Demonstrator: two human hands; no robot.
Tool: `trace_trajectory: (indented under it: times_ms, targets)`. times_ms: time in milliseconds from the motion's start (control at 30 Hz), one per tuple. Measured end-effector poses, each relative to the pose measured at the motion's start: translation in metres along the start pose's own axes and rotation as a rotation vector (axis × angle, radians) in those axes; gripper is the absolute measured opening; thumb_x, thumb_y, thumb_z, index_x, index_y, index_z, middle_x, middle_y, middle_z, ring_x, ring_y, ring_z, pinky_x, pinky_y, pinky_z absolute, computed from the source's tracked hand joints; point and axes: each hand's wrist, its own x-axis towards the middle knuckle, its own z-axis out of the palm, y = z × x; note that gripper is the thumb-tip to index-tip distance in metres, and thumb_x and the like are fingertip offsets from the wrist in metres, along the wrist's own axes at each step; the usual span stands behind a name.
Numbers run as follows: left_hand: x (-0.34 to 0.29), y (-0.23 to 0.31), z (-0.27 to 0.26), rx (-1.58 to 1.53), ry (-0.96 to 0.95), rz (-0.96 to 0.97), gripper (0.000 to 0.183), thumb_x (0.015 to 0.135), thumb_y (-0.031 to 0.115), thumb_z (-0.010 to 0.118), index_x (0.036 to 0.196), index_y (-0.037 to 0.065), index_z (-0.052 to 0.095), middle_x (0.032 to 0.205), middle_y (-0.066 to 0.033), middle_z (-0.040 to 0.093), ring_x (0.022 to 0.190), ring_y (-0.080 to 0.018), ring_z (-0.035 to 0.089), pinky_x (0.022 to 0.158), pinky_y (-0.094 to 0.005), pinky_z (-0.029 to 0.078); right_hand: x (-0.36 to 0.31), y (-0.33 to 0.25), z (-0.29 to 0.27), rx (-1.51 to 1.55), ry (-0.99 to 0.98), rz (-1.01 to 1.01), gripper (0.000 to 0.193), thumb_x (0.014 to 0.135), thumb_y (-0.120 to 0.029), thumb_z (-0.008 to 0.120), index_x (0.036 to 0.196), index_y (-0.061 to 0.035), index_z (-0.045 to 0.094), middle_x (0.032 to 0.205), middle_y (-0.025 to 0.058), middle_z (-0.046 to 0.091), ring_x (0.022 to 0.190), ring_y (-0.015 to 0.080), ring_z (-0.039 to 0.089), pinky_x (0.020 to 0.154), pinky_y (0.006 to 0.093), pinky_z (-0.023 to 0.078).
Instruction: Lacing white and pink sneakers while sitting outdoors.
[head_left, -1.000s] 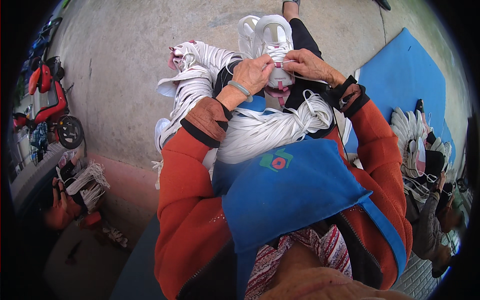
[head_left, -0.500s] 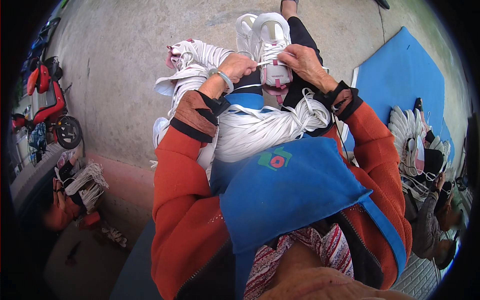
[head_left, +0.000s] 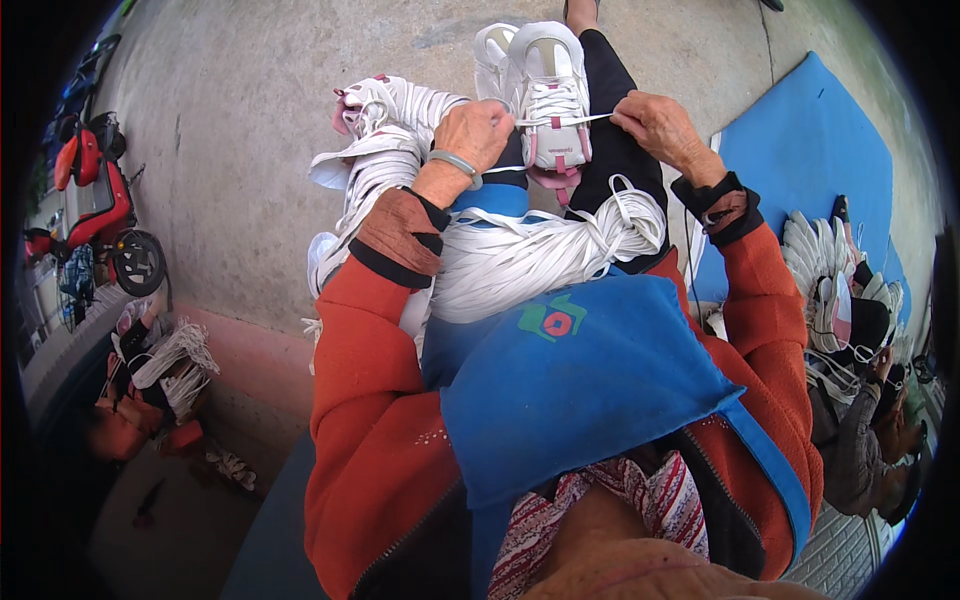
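Note:
A white and pink sneaker (head_left: 555, 90) lies across my lap, its toe pointing away from me. White shoelace (head_left: 567, 120) stretches taut over its tongue end between my two hands. At the shoe's left side, my left hand (head_left: 474, 134) is closed, with one lace end running out of it. My right hand (head_left: 655, 124) pinches the other lace end, out to the right of the shoe. Beside this sneaker, partly covered by it, rests a second white shoe (head_left: 492, 55). A thick bundle of white laces (head_left: 540, 255) lies across my lap below the shoes.
Left of my lap sits a stack of white and pink shoe pieces (head_left: 385, 130). A blue mat (head_left: 800, 160) covers floor at the right, where another person (head_left: 865, 430) sits among white shoes. Far left are a red scooter (head_left: 95, 215) and another person (head_left: 130, 410) with lace bundles.
My right hand has moved right, away from the shoe, drawing the lace out straight. My left hand has shifted only slightly, and its wrist has turned.

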Motion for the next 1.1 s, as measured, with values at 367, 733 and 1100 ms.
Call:
trace_trajectory:
  times_ms: [367,733,1100]
  targets:
    - [-0.024,-0.001,-0.02,-0.305,-0.116,0.103,0.027,0.085,0.023,0.039,0.078,0.004,0.057,0.081,-0.0194,0.06,0.078,-0.0366,0.057,0.072,-0.0401,0.044,-0.013,-0.029,-0.011,0.587,-0.177,0.157,0.015,0.087,-0.009,0.049,0.098,-0.0003,0.055,0.072,0.0105,0.055,0.063,0.0149,0.052,0.062,0.0268,0.045]
    - [-0.019,0.0,0.006,-0.235,0.018,0.174,0.015,0.08,0.004,0.053,0.093,0.002,0.06,0.073,-0.0079,0.061,0.069,-0.0181,0.06,0.063,-0.0297,0.049,0.003,-0.013,0.027,0.08,0.177,-0.022,0.013,0.082,-0.008,0.056,0.092,-0.0004,0.059,0.079,0.0123,0.059,0.067,0.0258,0.058,0.063,0.0329,0.047]
    - [-0.015,0.001,0.01,0.175,0.196,0.334,0.01,0.081,0.016,0.056,0.082,0.011,0.064,0.078,-0.006,0.063,0.087,-0.0233,0.056,0.089,-0.0493,0.031,0.001,-0.021,0.028,0.152,0.076,0.017,0.015,0.083,-0.014,0.053,0.087,-0.0022,0.06,0.081,0.0119,0.057,0.074,0.0313,0.058,0.067,0.0375,0.047]
